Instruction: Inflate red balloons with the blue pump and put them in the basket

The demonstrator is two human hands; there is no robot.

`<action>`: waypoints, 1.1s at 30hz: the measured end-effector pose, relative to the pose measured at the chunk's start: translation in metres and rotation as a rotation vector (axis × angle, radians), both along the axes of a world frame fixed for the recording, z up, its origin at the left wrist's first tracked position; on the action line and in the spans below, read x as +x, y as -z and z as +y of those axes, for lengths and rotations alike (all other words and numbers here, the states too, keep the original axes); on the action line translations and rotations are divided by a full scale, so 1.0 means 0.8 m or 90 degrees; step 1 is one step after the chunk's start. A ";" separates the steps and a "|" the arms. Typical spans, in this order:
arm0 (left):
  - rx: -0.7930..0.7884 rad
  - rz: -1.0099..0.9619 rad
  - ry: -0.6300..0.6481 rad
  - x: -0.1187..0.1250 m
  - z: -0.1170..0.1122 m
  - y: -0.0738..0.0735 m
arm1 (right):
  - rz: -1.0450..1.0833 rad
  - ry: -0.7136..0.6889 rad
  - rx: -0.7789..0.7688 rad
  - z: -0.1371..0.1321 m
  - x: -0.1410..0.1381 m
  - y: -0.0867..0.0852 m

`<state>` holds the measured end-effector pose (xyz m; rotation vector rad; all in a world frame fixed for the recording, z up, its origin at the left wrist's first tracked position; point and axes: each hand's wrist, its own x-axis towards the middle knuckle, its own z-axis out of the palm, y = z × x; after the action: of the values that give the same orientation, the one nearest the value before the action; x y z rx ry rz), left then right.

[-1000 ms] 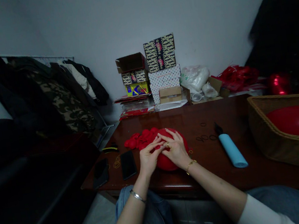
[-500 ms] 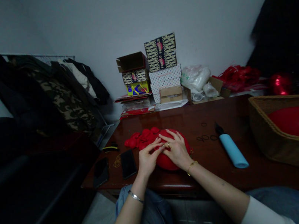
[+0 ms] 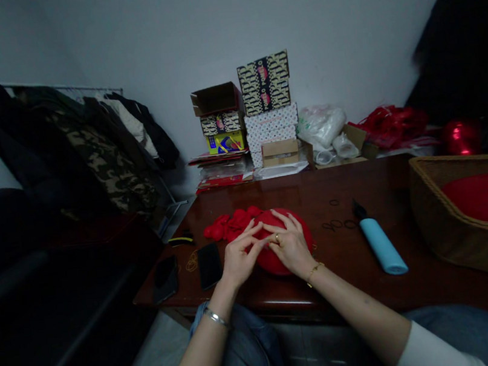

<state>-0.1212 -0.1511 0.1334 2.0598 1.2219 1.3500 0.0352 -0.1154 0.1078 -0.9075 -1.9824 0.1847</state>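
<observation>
**Two hands meeting on a red balloon at the worktop's near edge**

The person is sitting at a dark, glossy wooden worktop (image 3: 364,189) and is bending both hands over an inflated red rubber balloon (image 3: 270,263), which is lying close to the near edge, straight ahead of the body. The right hand (image 3: 291,246) is lying open on top of it, fingers spread and palm down, covering much of its right half. The left hand (image 3: 239,257) is coming in from the balloon's left side with its fingers stretched out and drawn together, thumb beneath, the tips touching the red skin just beside the right hand's ringed finger. Whether those tips are nipping anything is too small to tell.

The balloon's wider span is running left to right across the worktop, so it is sitting under the right hand and to the right of the left one. Both hands are equally close to it.

A heap of flat, uninflated red balloons (image 3: 227,225) is touching its far left side. A light blue cylindrical hand pump (image 3: 382,245) is lying to the right, well apart, pointing away from the person. Two dark flat phones (image 3: 209,264) are resting to the left, and a woven wicker basket (image 3: 464,242) is standing at the far right.
</observation>
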 end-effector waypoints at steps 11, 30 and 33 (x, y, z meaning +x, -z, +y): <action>0.157 0.284 0.074 -0.015 0.014 -0.018 | -0.023 -0.080 -0.039 0.000 0.009 0.001; 0.161 0.487 0.220 0.002 -0.007 -0.060 | -0.081 -0.124 -0.059 -0.020 0.028 -0.010; 0.155 0.451 0.225 0.000 -0.011 -0.063 | -0.082 -0.132 -0.072 -0.021 0.031 -0.009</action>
<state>-0.1214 -0.1600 0.1840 2.8970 0.8758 0.6387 0.0603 -0.1319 0.1147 -0.8003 -2.2052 0.3674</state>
